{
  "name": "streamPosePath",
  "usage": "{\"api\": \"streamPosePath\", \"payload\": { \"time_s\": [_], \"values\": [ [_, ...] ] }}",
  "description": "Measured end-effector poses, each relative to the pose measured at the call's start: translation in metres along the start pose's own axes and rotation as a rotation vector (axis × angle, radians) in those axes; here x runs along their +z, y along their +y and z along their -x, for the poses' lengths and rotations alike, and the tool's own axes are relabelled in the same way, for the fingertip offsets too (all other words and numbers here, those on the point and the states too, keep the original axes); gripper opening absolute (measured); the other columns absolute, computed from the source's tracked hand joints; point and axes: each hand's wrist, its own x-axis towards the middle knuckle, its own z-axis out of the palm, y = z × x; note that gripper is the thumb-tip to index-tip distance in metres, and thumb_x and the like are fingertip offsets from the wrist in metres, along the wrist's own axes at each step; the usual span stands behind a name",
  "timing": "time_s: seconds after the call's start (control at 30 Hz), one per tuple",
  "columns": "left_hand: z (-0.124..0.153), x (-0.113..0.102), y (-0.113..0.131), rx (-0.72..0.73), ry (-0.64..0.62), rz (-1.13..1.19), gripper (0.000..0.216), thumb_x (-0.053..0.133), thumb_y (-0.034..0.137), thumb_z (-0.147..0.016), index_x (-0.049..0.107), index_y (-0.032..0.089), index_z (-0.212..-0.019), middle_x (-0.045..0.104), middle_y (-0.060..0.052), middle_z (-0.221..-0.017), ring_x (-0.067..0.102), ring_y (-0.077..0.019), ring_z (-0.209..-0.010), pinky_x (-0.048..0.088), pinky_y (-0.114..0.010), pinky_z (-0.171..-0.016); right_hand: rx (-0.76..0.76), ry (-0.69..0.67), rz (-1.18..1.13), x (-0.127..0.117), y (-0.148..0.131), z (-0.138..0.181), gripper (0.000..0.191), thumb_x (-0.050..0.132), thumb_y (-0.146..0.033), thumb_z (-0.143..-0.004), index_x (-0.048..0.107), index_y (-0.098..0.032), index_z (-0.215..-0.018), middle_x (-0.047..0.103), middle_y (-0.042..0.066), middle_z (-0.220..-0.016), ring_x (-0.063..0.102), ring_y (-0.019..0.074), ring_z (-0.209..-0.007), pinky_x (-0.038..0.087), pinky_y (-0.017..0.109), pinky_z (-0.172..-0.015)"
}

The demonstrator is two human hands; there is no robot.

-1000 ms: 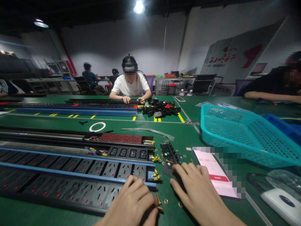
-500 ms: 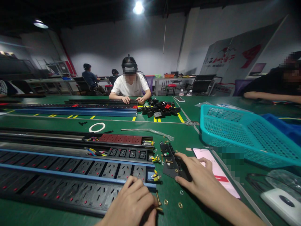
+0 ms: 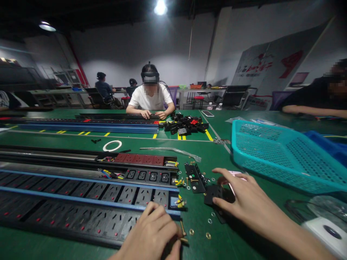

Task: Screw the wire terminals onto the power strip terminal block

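My right hand (image 3: 249, 198) rests its fingers on a black metal bracket (image 3: 213, 194) and appears to grip it. A second black bracket (image 3: 194, 178), with holes in it, lies on the green mat just to the left. My left hand (image 3: 151, 231) is curled at the corner of a black power strip (image 3: 94, 213) with blue rails, next to small brass screws (image 3: 182, 228). Its fingertips are hidden, so I cannot see whether they hold anything. Brass washers (image 3: 191, 232) lie loose below the strip's end, and yellow-wired terminals (image 3: 180, 203) sit beside it.
A partly wired socket strip (image 3: 148, 176) lies beyond my left hand. A teal mesh basket (image 3: 287, 155) stands to the right. A pink sheet (image 3: 235, 174) is mostly under my right hand. Across the table, a seated person works at long strips beside a heap of black brackets (image 3: 185, 124).
My right hand has moved right, and a black bracket has shifted with it, apart from the other bracket. The pink sheet is now mostly covered. My left hand has barely moved.
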Motion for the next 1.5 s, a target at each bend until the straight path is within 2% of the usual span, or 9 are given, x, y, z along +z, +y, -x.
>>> {"api": "streamPosePath", "payload": {
  "time_s": [0.17, 0.37, 0.57, 0.67, 0.83, 1.03, 1.13, 1.27, 1.5],
  "values": [
    [-0.002, -0.002, 0.0, -0.01, -0.03, 0.006, 0.016, 0.05, 0.008, -0.085, 0.06, 0.02, -0.089, 0.064, 0.0, -0.078, 0.054, -0.0192, -0.076, 0.036, -0.035, -0.08, 0.065, -0.052, -0.034, -0.013, 0.001, 0.001, 0.054, 0.069, -0.036, -0.075, 0.06, -0.022, -0.127, 0.077, 0.008, -0.098, 0.071, 0.0338, -0.088, 0.054, 0.045, -0.077],
    [-0.001, -0.002, 0.0, -0.032, -0.057, 0.018, 0.015, 0.049, 0.008, -0.085, 0.059, 0.019, -0.087, 0.063, 0.0, -0.078, 0.053, -0.0191, -0.077, 0.035, -0.036, -0.08, 0.065, -0.038, -0.218, -0.024, -0.009, 0.008, 0.029, 0.066, -0.039, -0.078, 0.069, -0.024, -0.102, 0.073, 0.009, -0.11, 0.068, 0.0329, -0.101, 0.052, 0.044, -0.085],
    [-0.003, -0.006, 0.003, -0.06, -0.069, -0.028, 0.013, 0.051, 0.007, -0.082, 0.057, 0.018, -0.085, 0.061, -0.002, -0.079, 0.052, -0.0202, -0.08, 0.036, -0.036, -0.08, 0.121, -0.316, -0.714, -0.029, -0.047, 0.019, 0.028, 0.072, -0.03, -0.069, 0.067, -0.021, -0.095, 0.073, 0.005, -0.097, 0.068, 0.0265, -0.095, 0.053, 0.031, -0.076],
    [-0.003, -0.007, 0.0, -0.067, -0.106, -0.035, 0.01, 0.053, 0.009, -0.083, 0.056, 0.018, -0.083, 0.06, -0.001, -0.078, 0.05, -0.0198, -0.079, 0.036, -0.035, -0.081, 0.166, -0.431, -0.856, -0.03, -0.063, 0.023, 0.027, 0.075, -0.025, -0.063, 0.066, -0.02, -0.088, 0.073, 0.004, -0.093, 0.067, 0.026, -0.094, 0.052, 0.03, -0.08],
    [0.0, -0.007, -0.001, -0.06, -0.138, -0.027, 0.008, 0.056, 0.011, -0.083, 0.053, 0.018, -0.08, 0.059, -0.001, -0.077, 0.049, -0.0193, -0.078, 0.035, -0.034, -0.078, 0.242, -0.494, -0.816, -0.024, -0.067, 0.031, 0.036, 0.08, -0.016, -0.059, 0.067, -0.02, -0.092, 0.071, 0.004, -0.101, 0.065, 0.0249, -0.098, 0.049, 0.028, -0.087],
    [0.0, -0.005, 0.0, -0.05, -0.106, -0.033, 0.013, 0.052, 0.005, -0.08, 0.052, 0.018, -0.08, 0.058, 0.0, -0.076, 0.048, -0.0189, -0.078, 0.034, -0.034, -0.079, 0.106, -0.515, -0.755, 0.004, -0.062, 0.038, 0.047, 0.081, -0.009, -0.059, 0.07, -0.022, -0.102, 0.07, 0.002, -0.107, 0.063, 0.0231, -0.101, 0.046, 0.025, -0.09],
    [0.0, -0.004, -0.002, -0.053, -0.131, -0.046, 0.011, 0.052, 0.007, -0.082, 0.053, 0.018, -0.081, 0.058, 0.0, -0.077, 0.048, -0.0191, -0.078, 0.034, -0.034, -0.079, 0.089, -0.528, -0.792, 0.022, -0.066, 0.038, 0.055, 0.08, -0.003, -0.052, 0.072, -0.023, -0.103, 0.073, 0.001, -0.108, 0.064, 0.024, -0.101, 0.045, 0.025, -0.091],
    [0.002, -0.003, -0.004, -0.044, -0.133, -0.064, 0.009, 0.053, 0.01, -0.082, 0.053, 0.018, -0.081, 0.059, -0.001, -0.077, 0.047, -0.0197, -0.078, 0.035, -0.035, -0.079, 0.068, -0.506, -0.764, 0.034, -0.07, 0.035, 0.057, 0.076, -0.004, -0.053, 0.072, -0.022, -0.107, 0.074, 0.003, -0.106, 0.067, 0.0241, -0.096, 0.048, 0.025, -0.086],
    [0.0, -0.005, -0.001, -0.043, -0.133, -0.063, 0.011, 0.05, 0.009, -0.083, 0.055, 0.018, -0.082, 0.061, -0.001, -0.077, 0.048, -0.0196, -0.077, 0.037, -0.034, -0.078, 0.002, -0.513, -0.721, 0.043, -0.069, 0.034, 0.06, 0.078, -0.019, -0.053, 0.068, -0.02, -0.112, 0.074, 0.007, -0.101, 0.068, 0.0277, -0.091, 0.051, 0.031, -0.082]
  ]
}}
